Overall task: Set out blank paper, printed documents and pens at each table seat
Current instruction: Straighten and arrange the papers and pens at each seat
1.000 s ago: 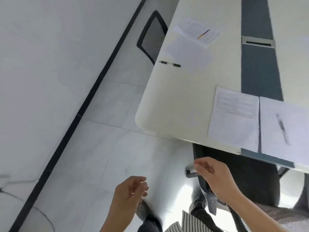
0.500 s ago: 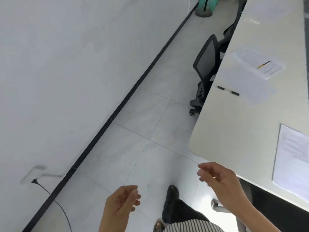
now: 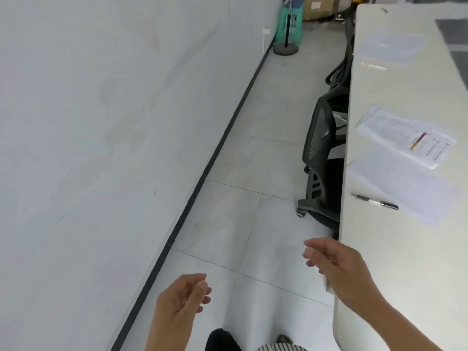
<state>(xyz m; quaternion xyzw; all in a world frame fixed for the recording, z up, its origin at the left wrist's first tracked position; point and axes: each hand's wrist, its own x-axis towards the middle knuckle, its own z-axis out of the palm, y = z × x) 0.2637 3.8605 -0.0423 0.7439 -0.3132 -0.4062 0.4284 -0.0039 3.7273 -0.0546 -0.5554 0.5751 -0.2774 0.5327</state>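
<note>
A long cream table (image 3: 374,249) runs along the right side. On it lie a printed document (image 3: 395,130) with a yellow-and-dark pen (image 3: 418,141) on top, a blank sheet (image 3: 407,183) beside it, and a black pen (image 3: 376,201) near the table edge. Further back are more papers (image 3: 392,45). My left hand (image 3: 181,305) hangs over the floor with loosely curled fingers, holding nothing. My right hand (image 3: 336,267) hovers at the table's near corner, fingers relaxed and empty.
A black mesh office chair (image 3: 320,158) is tucked under the table, with another chair (image 3: 343,64) behind it. A white wall with a dark baseboard (image 3: 192,198) borders the tiled aisle on the left. A green stool (image 3: 288,29) and cardboard boxes (image 3: 319,7) stand at the far end.
The view has swung left and forward along the aisle; the near seat's papers have left the view. Both hands stay empty, the right one now beside the table's corner.
</note>
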